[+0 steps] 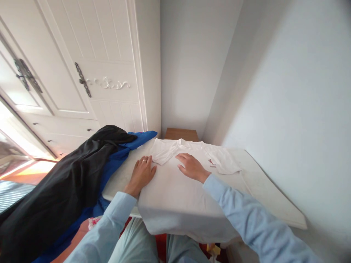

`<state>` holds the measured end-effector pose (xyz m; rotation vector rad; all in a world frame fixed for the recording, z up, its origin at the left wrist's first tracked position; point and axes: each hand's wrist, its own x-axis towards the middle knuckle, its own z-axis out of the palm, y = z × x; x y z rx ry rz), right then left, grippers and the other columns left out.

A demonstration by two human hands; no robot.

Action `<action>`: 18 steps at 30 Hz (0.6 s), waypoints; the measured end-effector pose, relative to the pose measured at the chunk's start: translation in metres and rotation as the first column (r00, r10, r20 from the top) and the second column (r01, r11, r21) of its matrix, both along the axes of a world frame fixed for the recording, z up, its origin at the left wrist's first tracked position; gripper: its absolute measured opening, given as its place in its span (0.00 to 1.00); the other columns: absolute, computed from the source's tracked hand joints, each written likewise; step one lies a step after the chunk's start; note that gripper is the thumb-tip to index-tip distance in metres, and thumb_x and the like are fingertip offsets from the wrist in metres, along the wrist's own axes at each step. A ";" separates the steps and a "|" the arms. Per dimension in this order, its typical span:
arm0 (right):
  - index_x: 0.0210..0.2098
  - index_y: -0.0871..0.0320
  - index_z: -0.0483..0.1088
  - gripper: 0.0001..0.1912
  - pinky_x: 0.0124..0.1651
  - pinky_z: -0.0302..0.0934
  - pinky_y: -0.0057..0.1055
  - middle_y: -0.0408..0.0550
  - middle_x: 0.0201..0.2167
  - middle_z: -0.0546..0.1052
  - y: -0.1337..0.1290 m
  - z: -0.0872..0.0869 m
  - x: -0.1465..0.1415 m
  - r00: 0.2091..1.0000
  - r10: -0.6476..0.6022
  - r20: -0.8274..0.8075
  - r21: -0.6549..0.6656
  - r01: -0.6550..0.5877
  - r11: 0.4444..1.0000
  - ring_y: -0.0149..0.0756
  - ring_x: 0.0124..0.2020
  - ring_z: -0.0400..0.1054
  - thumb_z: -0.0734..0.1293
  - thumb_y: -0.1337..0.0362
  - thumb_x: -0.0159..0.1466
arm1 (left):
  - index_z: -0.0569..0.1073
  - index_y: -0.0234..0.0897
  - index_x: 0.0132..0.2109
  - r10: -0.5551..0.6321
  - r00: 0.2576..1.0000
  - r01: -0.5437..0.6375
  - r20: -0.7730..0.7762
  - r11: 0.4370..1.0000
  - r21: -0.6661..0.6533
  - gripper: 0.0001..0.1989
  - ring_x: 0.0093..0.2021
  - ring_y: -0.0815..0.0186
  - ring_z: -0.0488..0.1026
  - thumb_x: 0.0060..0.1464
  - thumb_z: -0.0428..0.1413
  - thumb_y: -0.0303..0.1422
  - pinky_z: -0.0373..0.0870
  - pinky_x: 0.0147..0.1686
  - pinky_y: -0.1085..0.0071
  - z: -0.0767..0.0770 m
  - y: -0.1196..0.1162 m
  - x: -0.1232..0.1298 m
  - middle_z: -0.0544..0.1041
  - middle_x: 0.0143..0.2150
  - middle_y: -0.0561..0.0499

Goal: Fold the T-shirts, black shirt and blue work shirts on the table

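Observation:
A white T-shirt [175, 193] with a small red print on the chest lies spread over a white table [263, 182]. Its collar and sleeves point away from me, and its lower end hangs over the near edge. My left hand [142, 171], with a ring on one finger, rests at the shirt's left side near the left sleeve, fingers stretched out. Flat on the upper chest lies my right hand [192, 166], its fingers extended, left of the red print. Neither hand grips anything that I can see.
Black cloth [74, 175] and blue cloth [115, 160] drape over the table's left end. A white wardrobe [109, 54] stands behind on the left. Pale walls [287, 91] close in the right side and back. A brown wooden piece [182, 134] shows beyond the far edge.

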<state>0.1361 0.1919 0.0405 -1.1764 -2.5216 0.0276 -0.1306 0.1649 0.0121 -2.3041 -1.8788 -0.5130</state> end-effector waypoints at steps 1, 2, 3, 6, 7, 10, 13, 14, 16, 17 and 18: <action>0.62 0.63 0.69 0.24 0.68 0.59 0.41 0.57 0.61 0.70 0.008 0.001 -0.017 0.998 0.049 0.033 -0.006 -0.049 0.999 0.43 0.62 0.64 0.65 0.68 0.67 | 0.65 0.25 0.65 -0.010 1.000 0.010 0.016 1.000 0.005 0.25 0.63 0.48 0.68 0.66 0.48 0.36 0.65 0.62 0.51 -0.002 -0.001 0.000 0.71 0.61 0.31; 0.61 0.63 0.69 0.23 0.68 0.59 0.41 0.57 0.60 0.71 0.015 0.001 -0.032 0.994 0.089 0.065 -0.013 -0.089 0.996 0.44 0.62 0.65 0.66 0.69 0.66 | 0.66 0.25 0.64 -0.016 0.999 0.015 0.029 1.000 0.008 0.25 0.60 0.49 0.70 0.66 0.47 0.35 0.66 0.61 0.53 -0.003 -0.002 -0.001 0.72 0.59 0.32; 0.61 0.63 0.70 0.23 0.67 0.59 0.41 0.57 0.60 0.71 0.022 0.001 -0.045 0.987 0.128 0.096 -0.023 -0.126 0.992 0.44 0.61 0.65 0.66 0.70 0.66 | 0.67 0.25 0.64 -0.016 0.999 0.016 0.037 1.000 0.009 0.24 0.57 0.50 0.71 0.67 0.47 0.35 0.67 0.60 0.55 -0.003 -0.004 -0.001 0.73 0.57 0.33; 0.59 0.61 0.72 0.19 0.65 0.60 0.39 0.55 0.57 0.74 0.038 -0.001 -0.071 0.963 0.211 0.169 -0.061 -0.204 0.977 0.42 0.59 0.67 0.66 0.69 0.68 | 0.71 0.27 0.61 -0.016 0.999 0.016 0.039 1.000 0.004 0.22 0.55 0.50 0.71 0.66 0.47 0.34 0.68 0.59 0.56 0.000 -0.007 0.000 0.74 0.54 0.36; 0.58 0.61 0.73 0.18 0.64 0.61 0.38 0.54 0.55 0.75 0.041 -0.002 -0.075 0.957 0.221 0.187 -0.070 -0.212 0.975 0.41 0.58 0.68 0.66 0.68 0.69 | 0.73 0.28 0.59 -0.020 0.999 0.020 0.037 1.000 0.001 0.21 0.55 0.50 0.71 0.66 0.48 0.33 0.68 0.59 0.56 0.001 -0.008 0.001 0.74 0.53 0.36; 0.51 0.61 0.76 0.11 0.58 0.62 0.36 0.53 0.50 0.77 0.045 -0.005 -0.077 0.954 0.216 0.208 -0.063 -0.207 0.976 0.39 0.53 0.70 0.66 0.68 0.71 | 0.76 0.32 0.57 -0.017 0.999 0.017 0.040 1.000 0.006 0.19 0.58 0.50 0.70 0.66 0.49 0.33 0.68 0.59 0.56 0.003 -0.009 0.001 0.74 0.54 0.36; 0.43 0.63 0.77 0.08 0.55 0.62 0.34 0.53 0.44 0.78 0.043 -0.006 -0.069 0.956 0.227 0.187 -0.027 -0.226 0.974 0.38 0.49 0.71 0.66 0.69 0.70 | 0.76 0.31 0.57 0.009 0.999 -0.011 0.035 0.999 0.038 0.19 0.66 0.47 0.63 0.65 0.49 0.33 0.65 0.63 0.54 -0.002 -0.008 0.001 0.69 0.63 0.33; 0.42 0.63 0.77 0.07 0.54 0.62 0.34 0.52 0.42 0.78 0.043 -0.006 -0.065 0.956 0.237 0.174 -0.021 -0.237 0.971 0.38 0.48 0.71 0.65 0.69 0.70 | 0.76 0.31 0.57 0.011 0.999 -0.013 0.033 0.999 0.043 0.19 0.69 0.46 0.61 0.65 0.49 0.33 0.64 0.64 0.54 -0.004 -0.008 0.002 0.67 0.66 0.33; 0.42 0.62 0.77 0.08 0.54 0.62 0.33 0.51 0.42 0.79 0.042 -0.008 -0.057 0.954 0.265 0.140 -0.036 -0.263 0.964 0.37 0.47 0.72 0.64 0.70 0.70 | 0.75 0.30 0.57 -0.001 0.999 0.000 0.035 0.999 0.037 0.19 0.70 0.47 0.59 0.66 0.49 0.34 0.62 0.65 0.52 -0.008 -0.006 0.002 0.66 0.68 0.34; 0.43 0.62 0.77 0.09 0.54 0.62 0.32 0.51 0.43 0.79 0.043 -0.009 -0.054 0.952 0.283 0.118 -0.057 -0.278 0.959 0.37 0.47 0.72 0.64 0.70 0.71 | 0.74 0.30 0.58 -0.010 0.999 0.009 0.043 0.999 0.031 0.19 0.70 0.47 0.60 0.67 0.48 0.34 0.62 0.66 0.52 -0.010 -0.005 0.002 0.67 0.67 0.35; 0.44 0.61 0.77 0.10 0.55 0.63 0.32 0.51 0.44 0.79 0.043 -0.010 -0.050 0.949 0.303 0.091 -0.083 -0.296 0.952 0.36 0.48 0.72 0.63 0.69 0.71 | 0.73 0.30 0.59 -0.017 0.998 0.015 0.055 0.999 0.030 0.20 0.69 0.48 0.61 0.67 0.48 0.35 0.62 0.66 0.51 -0.011 -0.005 0.001 0.69 0.66 0.36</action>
